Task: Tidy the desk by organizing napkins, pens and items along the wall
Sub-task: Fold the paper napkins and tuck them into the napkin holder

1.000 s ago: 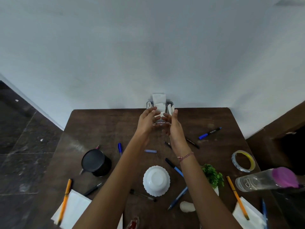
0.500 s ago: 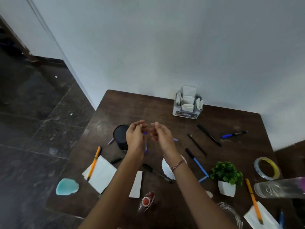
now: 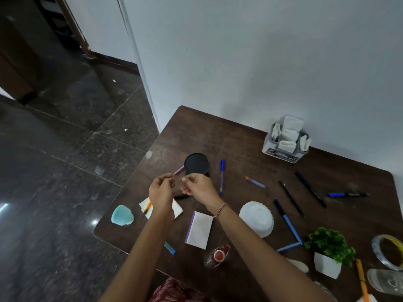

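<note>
My left hand and my right hand hover side by side over the left part of the dark wooden desk, fingers loosely curled, holding nothing. Just beyond them stands a black cup with a purple pen beside it. Under my left hand lies a white napkin with an orange pen on it. A folded napkin lies near my right wrist. A grey holder stuffed with napkins stands against the wall. Several pens lie scattered, among them a blue pen and a black pen.
An upturned white bowl, a small potted plant, a tape ring and a lying clear bottle fill the right side. A teal object sits at the left corner. A red-capped item lies near the front edge.
Both hands have drawn back from the napkin holder at the wall and moved left, to above the black cup and the napkin. My view has swung left with them.
</note>
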